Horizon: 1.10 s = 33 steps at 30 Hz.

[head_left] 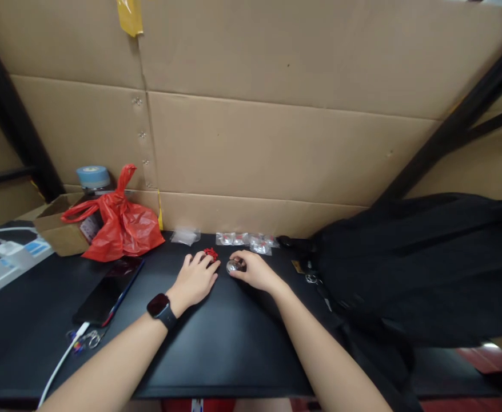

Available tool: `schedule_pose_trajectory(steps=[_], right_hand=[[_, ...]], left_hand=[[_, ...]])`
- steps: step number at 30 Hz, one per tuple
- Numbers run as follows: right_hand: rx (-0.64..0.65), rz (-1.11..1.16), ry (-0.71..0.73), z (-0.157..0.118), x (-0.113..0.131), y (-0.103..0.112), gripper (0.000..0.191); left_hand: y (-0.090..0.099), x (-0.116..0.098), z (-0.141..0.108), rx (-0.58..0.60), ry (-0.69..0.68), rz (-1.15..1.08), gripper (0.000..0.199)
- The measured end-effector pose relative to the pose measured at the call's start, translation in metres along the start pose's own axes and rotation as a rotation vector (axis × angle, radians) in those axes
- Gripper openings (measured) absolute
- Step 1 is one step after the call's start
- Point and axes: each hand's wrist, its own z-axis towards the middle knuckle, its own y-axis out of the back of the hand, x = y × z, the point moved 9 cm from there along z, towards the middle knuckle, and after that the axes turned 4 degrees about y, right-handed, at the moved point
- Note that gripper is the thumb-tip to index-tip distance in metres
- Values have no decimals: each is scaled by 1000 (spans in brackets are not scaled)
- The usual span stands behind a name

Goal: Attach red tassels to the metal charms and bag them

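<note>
- Disc (232, 266), small, round and shiny, sits in your right hand (255, 270), low over the black tabletop (229, 349); I can't make out whether it touches the surface.
- Take that disc as the centre of your dial, with twelve o'clock toward the cardboard wall (234, 143).
- Your right hand's grip is narrow: your thumb is on the near side, your forefinger curls over the far side, and the disc is held between them.
- Your left hand (197, 278) is at nine o'clock, palm down, its fingers bent and parted; I can't make out whether they pinch anything.
- Small red pieces (210, 252) lie clustered at ten, at your left fingertips and partly covered by them.
- Clear packets (246, 240) with silvery contents spread from twelve to two, just beyond your right hand.
- Farther out at ten, you have a clear plastic bag (185, 237) near the wall.
- Your dark watch (159, 307) is at eight, on your left wrist.
- At nine lies a phone (109, 292), a white cable (66, 357) and a keyring (92, 339) by its near end.
- Toward ten, a knotted red bag (124, 226) stands beside a cardboard box (60, 229).
- A black cloth bag (422, 269) fills your three o'clock.
</note>
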Motion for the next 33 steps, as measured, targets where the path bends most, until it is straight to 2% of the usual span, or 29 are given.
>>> schedule_pose_trajectory(steps=[6, 10, 12, 17, 20, 24, 33], right_hand=[[-93, 53, 16, -1, 4, 7, 35], [-139, 140, 93, 0, 18, 10, 35], [-140, 234, 113, 0, 24, 9, 36], [-130, 535, 143, -1, 40, 5, 37], [-135, 636, 154, -2, 48, 3, 40], [-142, 687, 194, -5, 60, 2, 40], [-159, 671, 269, -9, 80, 3, 41]], left_hand=[[9, -2, -1, 39, -35, -103, 21], [13, 2, -2, 65, 13, -228, 18], [15, 7, -1, 34, 79, -339, 15], [21, 32, -1, -142, 254, -719, 8], [17, 42, -2, -150, 318, -887, 12], [14, 43, -1, -161, 343, -1077, 20], [15, 36, 1, -155, 316, -1145, 24]])
